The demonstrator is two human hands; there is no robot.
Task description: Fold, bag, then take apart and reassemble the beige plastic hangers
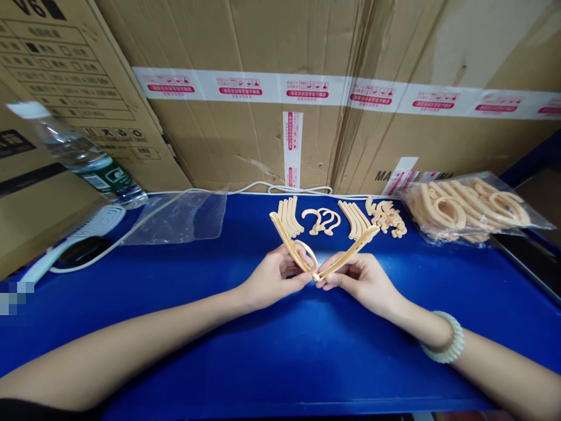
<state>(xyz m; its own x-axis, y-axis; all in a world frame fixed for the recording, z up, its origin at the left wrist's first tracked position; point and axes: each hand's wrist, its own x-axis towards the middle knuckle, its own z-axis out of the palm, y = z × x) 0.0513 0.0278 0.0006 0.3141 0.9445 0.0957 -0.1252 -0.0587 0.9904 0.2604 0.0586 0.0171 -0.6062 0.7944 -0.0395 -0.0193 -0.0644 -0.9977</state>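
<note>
My left hand (276, 278) pinches a beige plastic hanger arm (287, 240), with a curved hook (310, 252) beside it. In my right hand (362, 283) is a second hanger arm (350, 251). The two arms slant up and apart in a V, their lower ends meeting between my fingertips; whether they are joined there I cannot tell. Just beyond my hands lie a row of loose hanger arms (289, 215), several hooks (326, 220), another row of arms (352, 217) and a heap of small curved pieces (385, 215).
Clear bags of hanger parts (473, 204) sit at the right on the blue table (245, 368). To the left are an empty-looking plastic bag (179, 216), a water bottle (87, 155), a hairbrush (83, 231) and a white cable (127, 231). Cardboard boxes (245, 140) stand behind.
</note>
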